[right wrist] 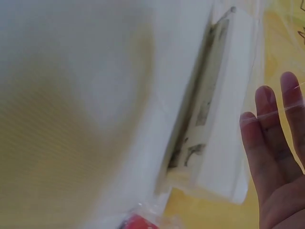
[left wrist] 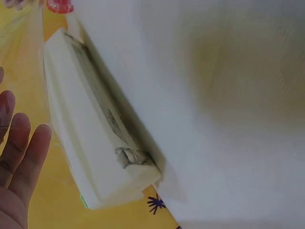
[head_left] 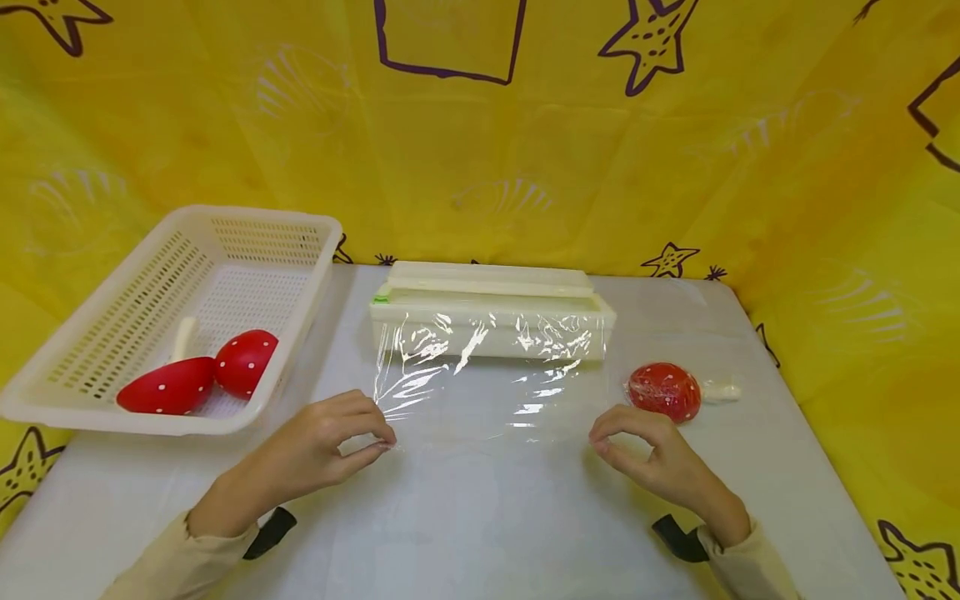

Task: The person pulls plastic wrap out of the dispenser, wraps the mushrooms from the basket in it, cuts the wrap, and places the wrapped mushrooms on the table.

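Note:
A clear sheet of plastic wrap [head_left: 465, 383] stretches toward me from a cream wrap dispenser [head_left: 491, 321]. My left hand [head_left: 330, 442] pinches the sheet's near left corner between thumb and finger. At the near right corner, my right hand [head_left: 663, 458] pinches the film the same way. Both wrist views show the dispenser, F-shaped details aside, as a long box [left wrist: 95, 129] with the film beside the outer fingers [right wrist: 269, 133]. Just beyond the right hand lies a red, white-dotted maraca [head_left: 665, 392] with a pale handle, covered in clear film.
On the left stands a white perforated basket [head_left: 315, 250]. Inside it are two red dotted maracas, one pointed [head_left: 168, 387] and one rounder [head_left: 246, 362]; a white handle shows. A yellow patterned cloth [head_left: 480, 167] hangs behind the white table [head_left: 480, 533].

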{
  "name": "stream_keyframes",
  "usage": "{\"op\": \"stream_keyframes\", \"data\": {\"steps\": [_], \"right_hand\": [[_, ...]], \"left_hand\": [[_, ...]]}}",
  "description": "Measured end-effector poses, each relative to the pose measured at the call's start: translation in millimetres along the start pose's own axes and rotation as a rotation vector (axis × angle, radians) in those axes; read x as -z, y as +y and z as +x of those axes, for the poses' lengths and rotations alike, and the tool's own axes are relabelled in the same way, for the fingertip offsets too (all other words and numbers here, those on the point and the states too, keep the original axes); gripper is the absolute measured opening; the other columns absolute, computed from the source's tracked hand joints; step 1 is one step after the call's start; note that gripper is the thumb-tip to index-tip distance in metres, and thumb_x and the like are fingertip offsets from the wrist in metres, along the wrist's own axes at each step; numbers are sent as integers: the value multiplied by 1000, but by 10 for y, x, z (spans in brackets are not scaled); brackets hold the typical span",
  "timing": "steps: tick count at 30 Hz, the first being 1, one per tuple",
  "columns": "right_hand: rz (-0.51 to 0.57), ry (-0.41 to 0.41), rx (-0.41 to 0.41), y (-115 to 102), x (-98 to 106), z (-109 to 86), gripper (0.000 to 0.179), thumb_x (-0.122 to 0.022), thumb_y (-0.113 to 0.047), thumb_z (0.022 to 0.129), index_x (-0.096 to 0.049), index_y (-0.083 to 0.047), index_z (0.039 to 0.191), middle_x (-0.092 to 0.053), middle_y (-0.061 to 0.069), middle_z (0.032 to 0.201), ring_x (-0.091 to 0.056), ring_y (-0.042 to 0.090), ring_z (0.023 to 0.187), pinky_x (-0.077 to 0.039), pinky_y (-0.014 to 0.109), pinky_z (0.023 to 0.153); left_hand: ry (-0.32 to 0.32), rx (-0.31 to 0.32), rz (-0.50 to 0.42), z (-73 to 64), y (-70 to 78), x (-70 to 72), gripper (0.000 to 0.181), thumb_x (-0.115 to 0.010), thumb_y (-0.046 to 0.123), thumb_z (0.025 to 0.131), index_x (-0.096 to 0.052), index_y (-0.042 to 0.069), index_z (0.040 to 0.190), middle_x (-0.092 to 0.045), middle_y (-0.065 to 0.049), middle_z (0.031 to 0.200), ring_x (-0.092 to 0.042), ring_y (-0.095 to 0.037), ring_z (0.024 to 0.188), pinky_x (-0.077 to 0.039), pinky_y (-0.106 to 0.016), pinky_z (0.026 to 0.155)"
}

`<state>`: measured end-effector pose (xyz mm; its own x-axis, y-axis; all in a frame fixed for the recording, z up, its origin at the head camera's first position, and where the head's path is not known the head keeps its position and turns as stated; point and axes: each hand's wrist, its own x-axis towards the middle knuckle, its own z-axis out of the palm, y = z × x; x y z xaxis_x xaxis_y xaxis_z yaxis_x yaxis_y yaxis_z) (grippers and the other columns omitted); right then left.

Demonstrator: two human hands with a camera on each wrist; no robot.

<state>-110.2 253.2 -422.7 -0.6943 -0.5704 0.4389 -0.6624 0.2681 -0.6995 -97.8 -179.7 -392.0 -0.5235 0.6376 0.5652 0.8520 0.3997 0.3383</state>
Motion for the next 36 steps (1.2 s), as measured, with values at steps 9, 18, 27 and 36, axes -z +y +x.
{"op": "stream_keyframes", "data": {"steps": [9,18,27,36], "right_hand": [[-24,-133,-91,1,-139,-260,24,-73,4,84,-70,-15,98,-71,-3,94,-63,4,87,-53,18,82],[-166,-204,-59,-49,-209,-418,19,-75,-11,87,-72,-26,98,-66,-12,102,-60,4,95,-52,21,85],[-245,-255,-155,-44,-242,-445,7,-74,-21,89,-75,-26,94,-66,-12,102,-58,7,97,-54,25,84],[-360,-300,-276,-82,-268,-457,34,-83,-34,78,-71,-26,110,-60,-7,117,-54,16,108,-54,32,93]], "left_hand": [[-96,-12,-73,-208,141,-160,34,-84,0,66,-70,21,89,-65,14,85,-57,-1,80,-46,-8,76],[-184,-45,-42,-388,199,-392,27,-82,5,70,-69,23,85,-61,16,84,-54,0,81,-44,-7,75],[-262,35,34,-485,192,-409,20,-85,9,71,-75,22,83,-62,15,81,-54,-1,80,-45,-8,73],[-413,128,-26,-482,221,-362,13,-83,16,77,-78,24,86,-68,19,81,-53,0,79,-45,-14,70]]}}
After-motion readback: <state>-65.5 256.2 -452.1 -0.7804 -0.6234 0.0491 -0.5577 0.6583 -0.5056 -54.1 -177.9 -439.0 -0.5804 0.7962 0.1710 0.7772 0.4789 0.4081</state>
